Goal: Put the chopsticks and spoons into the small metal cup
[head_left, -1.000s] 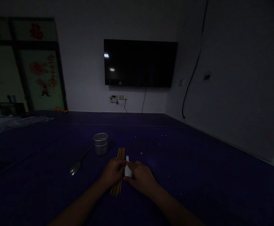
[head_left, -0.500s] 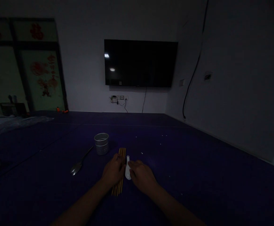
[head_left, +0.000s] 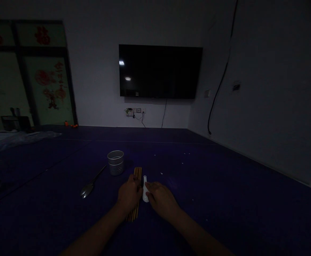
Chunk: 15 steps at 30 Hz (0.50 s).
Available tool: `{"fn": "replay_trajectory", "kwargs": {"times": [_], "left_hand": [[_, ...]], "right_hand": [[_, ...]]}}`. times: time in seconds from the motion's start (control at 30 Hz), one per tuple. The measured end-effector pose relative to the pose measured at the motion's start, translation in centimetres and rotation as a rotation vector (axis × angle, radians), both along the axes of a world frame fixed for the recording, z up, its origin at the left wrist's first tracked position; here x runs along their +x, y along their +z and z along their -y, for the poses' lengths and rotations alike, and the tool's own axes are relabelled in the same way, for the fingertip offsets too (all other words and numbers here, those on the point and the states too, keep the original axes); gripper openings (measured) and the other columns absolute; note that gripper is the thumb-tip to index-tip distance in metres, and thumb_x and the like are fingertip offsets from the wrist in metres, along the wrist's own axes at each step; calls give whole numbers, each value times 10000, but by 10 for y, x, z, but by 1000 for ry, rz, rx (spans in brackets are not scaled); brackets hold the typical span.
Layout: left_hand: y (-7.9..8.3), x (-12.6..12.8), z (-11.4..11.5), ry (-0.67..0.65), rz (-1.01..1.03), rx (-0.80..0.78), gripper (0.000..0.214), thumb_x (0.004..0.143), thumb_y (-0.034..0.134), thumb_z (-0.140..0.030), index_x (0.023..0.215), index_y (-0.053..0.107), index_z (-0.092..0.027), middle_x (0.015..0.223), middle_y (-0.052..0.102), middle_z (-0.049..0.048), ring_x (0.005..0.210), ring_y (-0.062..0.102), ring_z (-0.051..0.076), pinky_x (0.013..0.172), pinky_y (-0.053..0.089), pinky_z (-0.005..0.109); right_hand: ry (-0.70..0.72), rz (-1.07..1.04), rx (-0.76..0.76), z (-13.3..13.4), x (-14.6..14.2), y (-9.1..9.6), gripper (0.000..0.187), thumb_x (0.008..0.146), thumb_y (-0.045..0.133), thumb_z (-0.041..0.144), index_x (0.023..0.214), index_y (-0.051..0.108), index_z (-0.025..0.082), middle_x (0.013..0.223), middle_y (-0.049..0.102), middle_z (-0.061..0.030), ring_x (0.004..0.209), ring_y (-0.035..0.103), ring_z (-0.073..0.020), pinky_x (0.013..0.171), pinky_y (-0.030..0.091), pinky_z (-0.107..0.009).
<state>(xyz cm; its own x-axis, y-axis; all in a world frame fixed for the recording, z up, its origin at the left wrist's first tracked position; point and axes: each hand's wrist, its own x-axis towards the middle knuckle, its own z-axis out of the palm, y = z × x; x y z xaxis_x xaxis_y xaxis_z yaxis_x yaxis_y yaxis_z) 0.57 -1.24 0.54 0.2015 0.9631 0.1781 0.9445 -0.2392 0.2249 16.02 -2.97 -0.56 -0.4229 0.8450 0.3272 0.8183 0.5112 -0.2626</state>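
Observation:
My left hand (head_left: 128, 197) lies curled over a bundle of wooden chopsticks (head_left: 137, 173) that lies flat on the purple table (head_left: 225, 185); the sticks' ends show beyond and below the hand. A small white ceramic spoon (head_left: 145, 188) lies right beside the chopsticks. My right hand (head_left: 161, 200) is curled at the spoon's right side, fingertips touching its bowl. Dim light hides the finger detail.
A perforated metal cup (head_left: 115, 162) stands upright just beyond the chopsticks to the left. A metal spoon (head_left: 87, 190) lies left of it. Crumpled plastic sheet (head_left: 16, 137) lies at the far left. A dark TV (head_left: 160, 71) hangs on the back wall.
My right hand has drawn back off the white spoon, which now shows almost whole. My left hand has slid slightly along the chopsticks. Cup and metal spoon have not moved.

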Motion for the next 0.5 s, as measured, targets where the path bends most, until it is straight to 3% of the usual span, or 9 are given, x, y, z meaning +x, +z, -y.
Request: {"fn": "replay_trajectory", "kwargs": {"times": [0.23,0.5], "left_hand": [[-2,-6,-3,5,57,1,283,881,413,-289,1062,624,-235,1163,538,53,929,608,147,762,464,233],[-6,-11,-8,-54,124,24,283,876,426,-295,1041,650,-243,1124,559,52,915,606,145,759,455,226]], "right_hand": [[16,-12,-21,-2,-1,-1,405,908,427,294,1293,521,216,1249,593,-83,1159,516,-233,973,374,-358],[20,-12,-12,-2,-2,-2,406,910,431,309,1294,522,214,1267,577,-85,1174,501,-238,983,366,-370]]}}
